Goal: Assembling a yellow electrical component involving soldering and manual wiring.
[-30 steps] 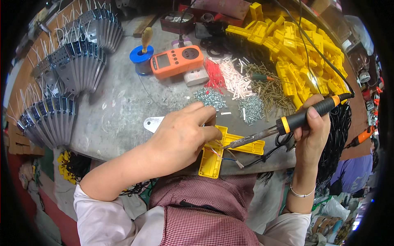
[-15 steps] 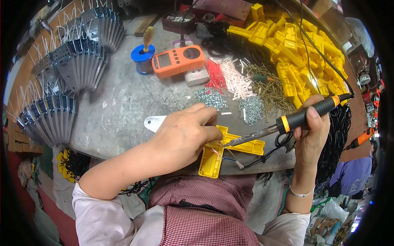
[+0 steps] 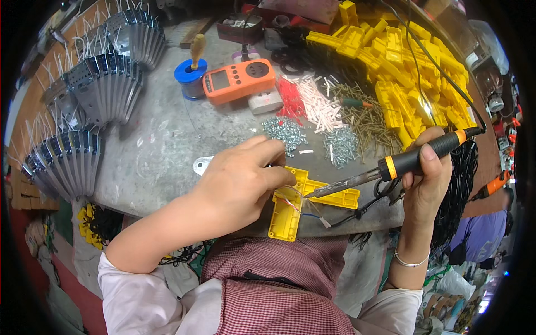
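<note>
Between hands (image 3: 237,180), nearer left: yellow plastic piece (image 3: 285,222).

Hands (image 3: 240,174), soldering iron (image 3: 406,162) in right, yellow casing (image 3: 284,223), thin wires (image 3: 310,215)

open tabletop (image 3: 153,153) leftward, soldering iron (image 3: 405,161) blocking right

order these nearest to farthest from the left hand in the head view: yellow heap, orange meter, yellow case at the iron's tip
From the left hand:
1. Yellow case: close by, just to its right
2. Orange meter: straight ahead, farther up the table
3. Yellow heap: well off to the far right
</note>
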Demonstrator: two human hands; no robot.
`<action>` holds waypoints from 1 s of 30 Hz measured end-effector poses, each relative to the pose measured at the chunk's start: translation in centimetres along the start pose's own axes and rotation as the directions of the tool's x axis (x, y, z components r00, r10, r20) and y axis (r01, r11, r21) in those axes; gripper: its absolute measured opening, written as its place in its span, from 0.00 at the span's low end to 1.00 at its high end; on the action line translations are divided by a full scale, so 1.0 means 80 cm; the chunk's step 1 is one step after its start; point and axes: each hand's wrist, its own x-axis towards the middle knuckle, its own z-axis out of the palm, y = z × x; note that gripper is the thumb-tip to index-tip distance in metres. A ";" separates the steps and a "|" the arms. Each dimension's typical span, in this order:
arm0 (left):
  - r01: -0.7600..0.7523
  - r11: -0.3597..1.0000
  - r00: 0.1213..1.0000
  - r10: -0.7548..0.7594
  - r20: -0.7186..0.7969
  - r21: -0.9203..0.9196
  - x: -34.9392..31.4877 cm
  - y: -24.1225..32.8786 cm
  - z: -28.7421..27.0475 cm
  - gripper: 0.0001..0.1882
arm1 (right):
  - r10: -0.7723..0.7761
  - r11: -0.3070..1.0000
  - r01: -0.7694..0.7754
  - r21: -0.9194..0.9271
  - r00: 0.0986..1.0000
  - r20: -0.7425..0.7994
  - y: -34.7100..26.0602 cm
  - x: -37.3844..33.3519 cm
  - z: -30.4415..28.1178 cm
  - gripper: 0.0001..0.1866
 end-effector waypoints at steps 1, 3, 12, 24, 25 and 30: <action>0.005 1.000 1.000 -0.005 -0.018 -0.002 -0.001 0.001 -0.002 0.17 | 0.001 1.000 -0.001 0.006 1.000 0.000 0.000 0.000 -0.001 0.16; 0.009 1.000 1.000 -0.009 -0.024 -0.003 -0.003 0.004 -0.007 0.16 | -0.003 1.000 0.003 0.008 1.000 0.001 0.001 0.000 -0.003 0.15; 0.037 0.999 0.999 -0.038 -0.035 -0.029 -0.012 0.007 -0.011 0.17 | -0.001 1.000 0.002 0.027 1.000 -0.028 0.000 0.000 -0.002 0.14; 0.062 0.995 0.994 -0.068 -0.081 -0.072 -0.018 0.008 -0.020 0.17 | 0.433 0.880 -0.440 0.176 0.898 0.080 0.090 0.021 -0.012 0.11; 0.063 0.995 0.994 -0.068 -0.081 -0.072 -0.018 0.007 -0.020 0.17 | 0.434 0.880 -0.442 0.177 0.897 0.082 0.094 0.021 -0.010 0.11; 0.072 0.996 0.993 -0.077 -0.086 -0.057 -0.019 0.009 -0.023 0.17 | 0.510 0.818 -0.524 0.236 0.851 0.124 0.108 0.021 -0.011 0.11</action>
